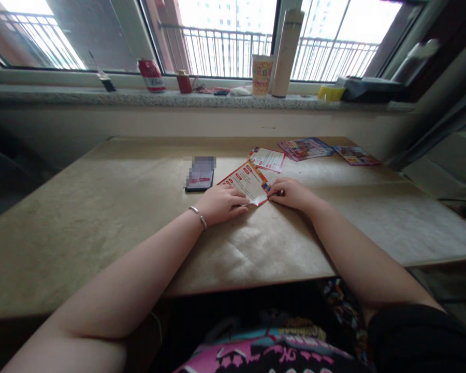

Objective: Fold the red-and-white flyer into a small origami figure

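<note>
We find no legible text. Leaflet [248, 182]: red label blocks and fine print, too small for us to read. Can [151, 75] on the sill [81, 97]: white script, blurred. Cup [262, 74]: printed pattern, unreadable. Phone [200, 173] screen: blurred out.

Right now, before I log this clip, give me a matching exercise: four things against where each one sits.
Things:
1 phone
2 red-and-white leaflet
3 red can
4 paper cup

Places:
A on the window sill, beside the tall tube
B touched by the left hand and right hand
C on the window sill, well left of the paper cup
D flat on the table, left of the leaflet

Pairs: 1-D, 2-B, 3-C, 4-A
</note>
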Demonstrator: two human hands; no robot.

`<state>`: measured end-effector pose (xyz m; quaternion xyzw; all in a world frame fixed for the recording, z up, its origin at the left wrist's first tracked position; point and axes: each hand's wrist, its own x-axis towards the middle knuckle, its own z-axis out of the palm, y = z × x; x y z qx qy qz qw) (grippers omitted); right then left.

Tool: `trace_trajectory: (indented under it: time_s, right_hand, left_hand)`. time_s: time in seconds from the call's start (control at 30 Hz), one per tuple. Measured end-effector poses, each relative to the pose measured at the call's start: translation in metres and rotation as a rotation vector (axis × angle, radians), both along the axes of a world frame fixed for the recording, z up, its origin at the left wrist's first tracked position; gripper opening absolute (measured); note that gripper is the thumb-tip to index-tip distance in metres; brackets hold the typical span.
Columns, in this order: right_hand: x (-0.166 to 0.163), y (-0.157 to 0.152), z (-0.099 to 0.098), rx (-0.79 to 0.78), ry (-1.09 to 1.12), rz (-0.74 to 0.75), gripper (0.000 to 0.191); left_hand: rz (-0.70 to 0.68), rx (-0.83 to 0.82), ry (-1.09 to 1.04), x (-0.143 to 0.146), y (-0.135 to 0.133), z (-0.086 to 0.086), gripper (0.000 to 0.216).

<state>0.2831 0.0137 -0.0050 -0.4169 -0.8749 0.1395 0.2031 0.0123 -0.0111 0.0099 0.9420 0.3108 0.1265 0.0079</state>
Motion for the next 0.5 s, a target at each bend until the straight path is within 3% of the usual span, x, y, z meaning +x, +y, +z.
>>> trace_trajectory:
  time_s: [0.23, 0.33, 0.5]
  right_hand:
    - [-0.0015, -0.0021, 0.0013, -0.005, -0.002, -0.032, 0.020]
    - [-0.0044, -0.0048, 0.0039, -0.017, -0.006, -0.066, 0.030]
    - [-0.0066, -0.0057, 0.0037, -0.008, -0.032, -0.064, 0.026]
  left_hand:
    - [0.051, -0.059, -0.089, 0.0010, 0.0024, -0.0062, 0.035]
    - [0.147, -0.110, -0.116, 0.0021, 0.0033, -0.0059, 0.031]
    - [0.282, -0.162, -0.233, 0.0068, 0.0084, -0.0082, 0.024]
